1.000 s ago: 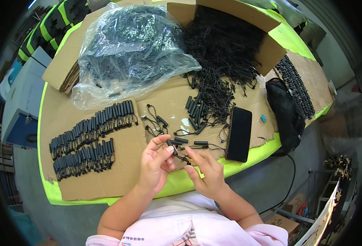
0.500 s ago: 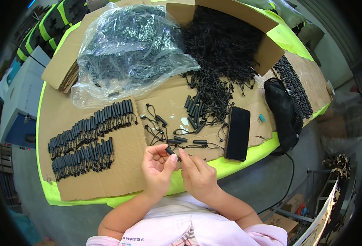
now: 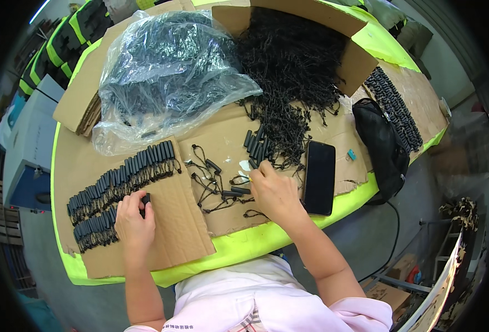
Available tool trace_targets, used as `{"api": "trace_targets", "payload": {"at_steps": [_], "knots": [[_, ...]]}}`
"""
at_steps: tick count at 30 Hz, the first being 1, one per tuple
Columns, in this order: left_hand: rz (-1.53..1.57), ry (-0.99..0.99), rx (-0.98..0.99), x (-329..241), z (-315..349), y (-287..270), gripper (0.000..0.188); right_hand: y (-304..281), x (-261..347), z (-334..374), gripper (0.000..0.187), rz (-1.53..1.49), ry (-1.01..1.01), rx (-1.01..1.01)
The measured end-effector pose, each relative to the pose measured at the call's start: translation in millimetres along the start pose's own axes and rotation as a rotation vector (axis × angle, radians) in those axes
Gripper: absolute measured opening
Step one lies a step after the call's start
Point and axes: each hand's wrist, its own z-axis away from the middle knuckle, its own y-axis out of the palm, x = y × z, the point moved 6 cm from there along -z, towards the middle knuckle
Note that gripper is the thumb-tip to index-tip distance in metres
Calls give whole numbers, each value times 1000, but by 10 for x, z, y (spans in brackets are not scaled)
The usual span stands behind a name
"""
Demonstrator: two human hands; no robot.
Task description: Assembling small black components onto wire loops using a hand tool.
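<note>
My left hand (image 3: 135,224) is closed on a black tube (image 3: 146,200), at the right end of the lower row of black tubes with cord loops (image 3: 95,228) on the cardboard. Its fingers hide part of that row and any cord on the held tube. Above it runs a longer upper row of looped tubes (image 3: 125,172). My right hand (image 3: 273,191) reaches down beside a small heap of loose black tubes (image 3: 254,142), fingers pressed together; whatever they pinch is hidden. Just left of it lie several cord loops with tubes (image 3: 213,166).
A clear plastic bag (image 3: 172,72) of dark contents and an open cardboard box (image 3: 360,63) spilling black cords (image 3: 289,72) stand at the back. Right of my right hand lie a phone (image 3: 318,178), a teal clip (image 3: 351,155) and a black pouch (image 3: 380,146).
My hands have parted from the middle, where they worked together on a black tube. The left has moved left to the lower row; the right has gone forward to the loose tubes.
</note>
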Motion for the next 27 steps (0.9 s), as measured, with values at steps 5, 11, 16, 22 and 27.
{"api": "trace_targets", "payload": {"at_steps": [5, 11, 16, 22, 27], "knots": [[109, 289, -151, -668, -6, 50, 17, 48, 12, -28, 17, 51, -52, 29], [159, 722, 151, -1400, 43, 507, 16, -81, -228, 75, 9, -964, 262, -220], [66, 763, 203, -1496, -17, 586, 23, -73, -309, 319, 17, -1814, 596, -22], [767, 376, 386, -1435, 11, 356, 29, -185, -49, 514, 19, -1650, 495, 30], [1750, -259, 628, -1353, 204, 483, 30, -469, 277, 580, 25, -765, -61, -337]]}}
